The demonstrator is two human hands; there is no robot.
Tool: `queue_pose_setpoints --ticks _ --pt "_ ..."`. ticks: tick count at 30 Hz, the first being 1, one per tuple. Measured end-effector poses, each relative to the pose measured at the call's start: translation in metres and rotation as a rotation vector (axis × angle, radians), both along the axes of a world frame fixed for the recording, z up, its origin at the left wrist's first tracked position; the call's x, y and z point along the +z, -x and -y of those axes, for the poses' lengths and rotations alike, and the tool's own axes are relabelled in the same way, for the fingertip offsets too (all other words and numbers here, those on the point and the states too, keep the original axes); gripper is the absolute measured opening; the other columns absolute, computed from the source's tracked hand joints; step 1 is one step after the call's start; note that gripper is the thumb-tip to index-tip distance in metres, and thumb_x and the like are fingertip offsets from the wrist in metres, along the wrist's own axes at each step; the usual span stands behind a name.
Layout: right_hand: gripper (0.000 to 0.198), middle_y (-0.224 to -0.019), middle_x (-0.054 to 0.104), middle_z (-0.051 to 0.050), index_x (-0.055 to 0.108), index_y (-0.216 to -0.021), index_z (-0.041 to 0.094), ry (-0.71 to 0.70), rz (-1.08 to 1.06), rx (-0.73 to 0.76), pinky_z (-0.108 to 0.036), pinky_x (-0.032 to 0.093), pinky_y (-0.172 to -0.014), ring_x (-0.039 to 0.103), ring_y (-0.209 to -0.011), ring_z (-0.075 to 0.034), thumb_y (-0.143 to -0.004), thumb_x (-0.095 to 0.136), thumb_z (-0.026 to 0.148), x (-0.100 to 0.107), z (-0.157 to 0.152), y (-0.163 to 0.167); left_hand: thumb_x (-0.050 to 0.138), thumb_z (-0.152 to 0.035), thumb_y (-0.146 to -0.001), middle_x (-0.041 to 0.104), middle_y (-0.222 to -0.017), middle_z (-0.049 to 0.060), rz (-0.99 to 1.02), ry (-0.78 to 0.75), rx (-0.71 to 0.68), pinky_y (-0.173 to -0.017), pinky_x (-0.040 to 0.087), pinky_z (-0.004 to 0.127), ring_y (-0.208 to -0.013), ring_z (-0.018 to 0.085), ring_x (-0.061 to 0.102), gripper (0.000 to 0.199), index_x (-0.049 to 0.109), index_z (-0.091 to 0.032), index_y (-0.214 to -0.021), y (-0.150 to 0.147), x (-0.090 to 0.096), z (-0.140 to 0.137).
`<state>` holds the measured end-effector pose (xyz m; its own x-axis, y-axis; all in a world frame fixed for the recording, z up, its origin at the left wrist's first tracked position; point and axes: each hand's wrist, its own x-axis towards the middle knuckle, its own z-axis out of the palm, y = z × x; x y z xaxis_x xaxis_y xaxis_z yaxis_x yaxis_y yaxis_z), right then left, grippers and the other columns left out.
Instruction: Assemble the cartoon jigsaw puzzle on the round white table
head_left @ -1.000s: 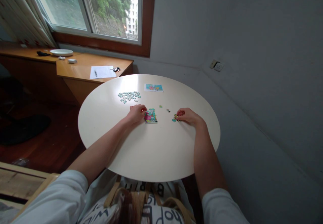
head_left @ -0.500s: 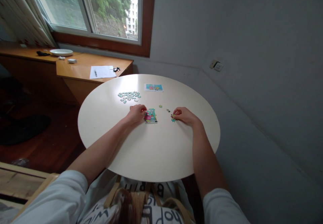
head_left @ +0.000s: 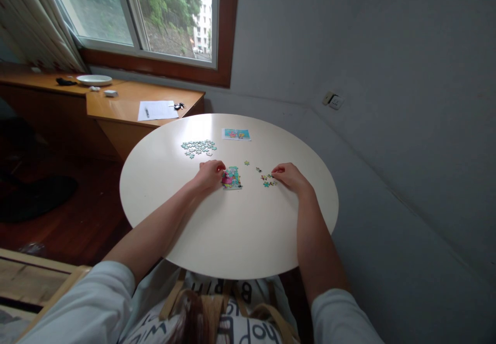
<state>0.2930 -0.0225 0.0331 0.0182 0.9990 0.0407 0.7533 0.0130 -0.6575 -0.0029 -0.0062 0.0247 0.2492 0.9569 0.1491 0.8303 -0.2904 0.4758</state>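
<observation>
Under left hand (head_left: 212, 174) and right hand (head_left: 290, 177), glossy white rounded table (head_left: 232, 230). Bodyward of both, white clothing (head_left: 248, 328), black lettering (head_left: 267, 329), "hop" legible. Left curled in, fingertips at left edge of flat joined puzzle block (head_left: 233, 178). Right pinched nearly together beside loose knobbed pieces (head_left: 266, 184). Grip in either: can't tell.
</observation>
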Motion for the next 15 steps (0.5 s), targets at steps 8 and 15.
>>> queue_pose_setpoints --ticks 8,15 --pt "0.016 -0.065 0.066 -0.003 0.072 -0.074 0.014 0.009 0.039 -0.059 -0.025 0.040 -0.063 0.056 -0.066 -0.015 -0.069 0.062 0.025 -0.0015 -0.0019 -0.0027 0.047 -0.017 -0.079 0.072 -0.097 0.004 0.000 0.007 0.003 -0.094 0.042 0.036 -0.097 0.023 0.063 0.028 0.071 -0.021 -0.093 -0.0008 0.0029 0.0022" --pt "0.020 -0.066 0.065 -0.003 0.073 -0.078 0.013 0.033 0.050 -0.016 -0.024 0.038 -0.061 0.054 -0.064 -0.013 -0.070 0.061 0.027 0.0016 -0.0003 0.0006 0.046 -0.017 -0.080 0.072 -0.098 0.004 -0.004 -0.002 -0.001 -0.095 0.041 0.036 -0.096 0.023 0.063 0.028 0.070 -0.021 -0.093 -0.0006 0.0007 0.0005"
